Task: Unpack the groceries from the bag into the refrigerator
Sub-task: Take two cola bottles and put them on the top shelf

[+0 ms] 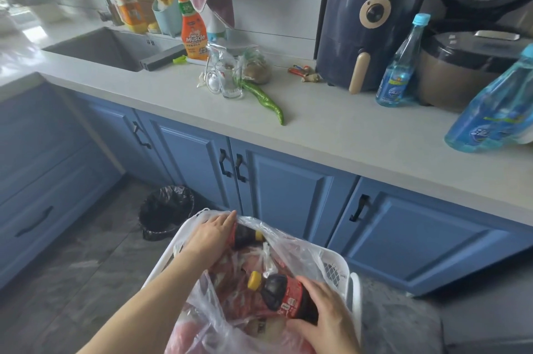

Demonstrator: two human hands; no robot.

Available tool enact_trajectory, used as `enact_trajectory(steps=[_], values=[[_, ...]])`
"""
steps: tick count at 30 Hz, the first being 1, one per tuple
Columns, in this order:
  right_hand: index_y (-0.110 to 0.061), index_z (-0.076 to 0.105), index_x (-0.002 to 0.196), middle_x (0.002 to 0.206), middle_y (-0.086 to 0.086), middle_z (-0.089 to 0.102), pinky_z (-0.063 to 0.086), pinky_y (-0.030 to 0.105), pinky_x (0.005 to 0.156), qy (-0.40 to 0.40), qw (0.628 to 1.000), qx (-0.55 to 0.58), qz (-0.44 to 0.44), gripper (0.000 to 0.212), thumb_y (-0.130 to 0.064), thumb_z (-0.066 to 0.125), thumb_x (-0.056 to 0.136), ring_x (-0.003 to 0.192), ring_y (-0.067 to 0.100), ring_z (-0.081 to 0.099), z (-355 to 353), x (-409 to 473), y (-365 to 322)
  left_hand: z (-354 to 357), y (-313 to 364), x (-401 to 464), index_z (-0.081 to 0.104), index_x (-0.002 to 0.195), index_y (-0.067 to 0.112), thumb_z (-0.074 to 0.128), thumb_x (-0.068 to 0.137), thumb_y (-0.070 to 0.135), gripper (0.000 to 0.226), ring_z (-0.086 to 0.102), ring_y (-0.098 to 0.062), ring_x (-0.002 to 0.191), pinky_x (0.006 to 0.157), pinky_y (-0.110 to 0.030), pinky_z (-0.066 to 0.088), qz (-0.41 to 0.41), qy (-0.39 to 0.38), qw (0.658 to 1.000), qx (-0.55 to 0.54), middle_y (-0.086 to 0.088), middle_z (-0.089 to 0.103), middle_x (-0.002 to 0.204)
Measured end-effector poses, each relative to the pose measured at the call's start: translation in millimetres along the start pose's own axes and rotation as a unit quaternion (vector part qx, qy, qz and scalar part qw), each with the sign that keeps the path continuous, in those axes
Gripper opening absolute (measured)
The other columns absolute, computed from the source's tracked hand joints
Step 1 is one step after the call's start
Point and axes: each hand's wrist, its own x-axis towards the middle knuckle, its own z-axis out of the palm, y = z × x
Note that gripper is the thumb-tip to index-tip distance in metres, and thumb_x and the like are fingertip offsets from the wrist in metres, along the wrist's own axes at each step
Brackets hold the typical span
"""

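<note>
We take the white plastic lattice basket (337, 262) as our landmark. Inside it sits the thin clear plastic grocery bag (291, 244), crumpled open over reddish packages.

Our right hand (323, 310) is curled round a dark cola bottle with a yellow cap and red label (284, 294), lying near the basket's near right side. Our left hand (212, 234) lies over a second dark yellow-capped bottle (245, 235) at the basket's far left edge; we cannot tell whether its fingers grip the bottle or only press it and the bag's rim.

As we judge it, the risk is the film: lifting either bottle could snag the bag's loose folds or knotted handles, dragging the packages up or tipping the basket. The refrigerator is not in view, so the carry is blind from here. A one-handed hold on a smooth bottle could slip.
</note>
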Motion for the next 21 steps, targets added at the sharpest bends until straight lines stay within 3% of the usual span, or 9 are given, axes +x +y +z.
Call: enact_trajectory(steps=[3,8,12,16,21], values=[[-0.043,0.042,0.137,0.123,-0.029,0.042,0.037,0.033,0.101,0.013,1.0,0.009,0.02,0.087,-0.056,0.078,0.06,0.113,0.002,0.041,3,-3,-8,-1,0,-15,0.011,0.152,0.014,0.044,0.091,0.003,0.071,0.026,-0.021,0.142,0.117,-0.031,0.019,0.017,0.059,0.998,0.002,-0.005,0.029,0.154],[-0.033,0.056,0.128,0.114,-0.021,0.053,0.038,0.029,0.093,0.069,0.995,0.058,0.032,0.082,-0.041,0.088,0.054,0.106,0.007,0.051,7,-7,-17,-17,6,-44,0.036,0.142,0.005,0.081,0.065,0.01,0.09,0.055,-0.028,0.12,0.102,-0.041,0.045,0.057,0.132,0.99,-0.002,-0.01,0.056,0.133],[-0.039,0.051,0.125,0.116,-0.025,0.053,0.039,0.032,0.1,0.093,0.982,0.154,0.063,0.079,-0.026,0.091,0.058,0.111,0.004,0.05,7,-10,-38,-29,18,-73,0.03,0.143,0.008,0.082,0.065,0.012,0.093,0.055,-0.031,0.12,0.098,-0.049,0.046,0.062,0.138,0.987,-0.056,-0.012,0.055,0.134],[-0.04,0.05,0.125,0.116,-0.03,0.052,0.04,0.028,0.098,0.124,0.972,0.188,0.073,0.079,-0.023,0.091,0.059,0.113,-0.008,0.047,5,-15,-60,-52,42,-99,0.031,0.146,0.011,0.072,0.081,0.021,0.078,0.046,-0.029,0.127,0.106,-0.04,0.037,-0.031,0.135,0.977,-0.16,-0.009,0.05,0.137],[-0.038,0.047,0.127,0.12,-0.017,0.057,0.046,0.034,0.098,0.124,0.964,0.223,0.079,0.074,-0.026,0.087,0.065,0.116,0.008,0.054,-9,-21,-87,-77,58,-124,0.033,0.145,0.016,0.07,0.08,0.023,0.075,0.048,-0.022,0.125,0.104,-0.04,0.04,-0.118,0.113,0.942,-0.293,0.0,0.054,0.133]])
